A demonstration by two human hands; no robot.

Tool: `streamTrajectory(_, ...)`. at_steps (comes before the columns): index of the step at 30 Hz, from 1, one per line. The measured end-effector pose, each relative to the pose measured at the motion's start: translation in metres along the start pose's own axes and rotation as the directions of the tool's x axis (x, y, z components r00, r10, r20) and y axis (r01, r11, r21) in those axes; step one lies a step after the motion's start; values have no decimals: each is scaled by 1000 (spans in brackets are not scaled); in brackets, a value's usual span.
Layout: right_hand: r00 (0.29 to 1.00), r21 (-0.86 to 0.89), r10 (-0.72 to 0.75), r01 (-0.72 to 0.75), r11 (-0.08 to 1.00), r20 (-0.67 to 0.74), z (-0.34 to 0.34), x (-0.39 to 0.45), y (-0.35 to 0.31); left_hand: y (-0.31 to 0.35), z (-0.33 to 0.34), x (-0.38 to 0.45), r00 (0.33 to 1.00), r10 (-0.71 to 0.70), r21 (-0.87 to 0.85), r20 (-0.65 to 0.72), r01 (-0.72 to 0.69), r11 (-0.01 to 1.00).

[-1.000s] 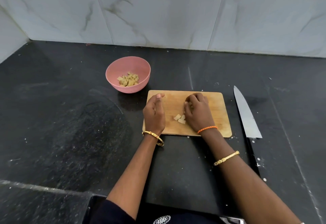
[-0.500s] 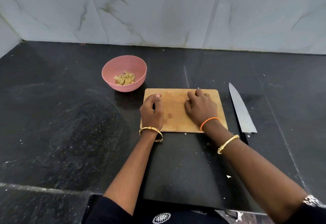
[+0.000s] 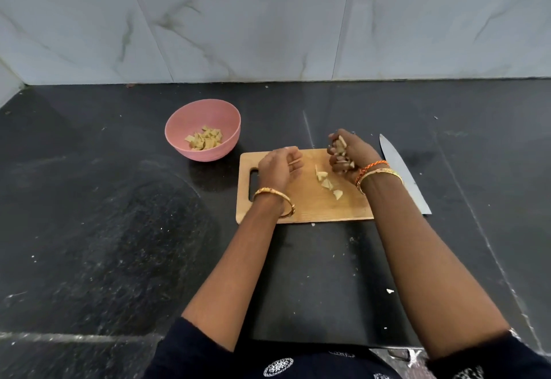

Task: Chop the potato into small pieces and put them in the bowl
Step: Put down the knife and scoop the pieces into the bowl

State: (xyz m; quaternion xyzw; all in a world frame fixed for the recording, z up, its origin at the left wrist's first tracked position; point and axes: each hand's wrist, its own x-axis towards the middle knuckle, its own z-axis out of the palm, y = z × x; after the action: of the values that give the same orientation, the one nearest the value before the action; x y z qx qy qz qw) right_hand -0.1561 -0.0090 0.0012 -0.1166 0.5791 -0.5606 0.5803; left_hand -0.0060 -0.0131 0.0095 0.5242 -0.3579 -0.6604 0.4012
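A wooden cutting board (image 3: 310, 208) lies on the black counter. My right hand (image 3: 350, 153) is raised over the board's far right part, closed around a handful of potato pieces (image 3: 340, 155). A few loose potato pieces (image 3: 328, 183) lie on the board just below it. My left hand (image 3: 278, 166) hovers over the board's left part, fingers curled, with nothing visible in it. The pink bowl (image 3: 182, 122) stands left of the board and behind it, holding several chopped potato pieces (image 3: 205, 139).
A large knife (image 3: 401, 172) lies on the counter right of the board, blade pointing away from me. The marble-tiled wall (image 3: 268, 20) rises behind the counter. Small white scraps (image 3: 389, 291) dot the counter near my right forearm.
My right hand has lifted off the board with a handful of potato pieces, leaving a few behind. My left hand has curled and risen slightly. The camera view has shifted.
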Motion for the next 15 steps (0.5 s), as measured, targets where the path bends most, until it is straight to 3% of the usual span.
streamTrajectory(2,974,251,85,-138,958,209,3,1,-3,7,13,-2,986,-148,-119,78,157,980)
streamTrajectory(4,946,313,93,-194,930,311,9,5,-2,13,20,-1,946,-280,-173,162,307,936)
streamTrajectory(6,941,312,90,-197,930,326,22,8,-3,21,21,1,918,-336,-208,211,378,902)
streamTrajectory(11,941,332,-3,-117,936,338,81,5,-23,60,-6,15,939,-265,-370,218,331,868)
streamTrajectory(15,953,306,-67,-28,952,297,163,17,-28,102,-43,35,983,-147,-489,109,181,853)
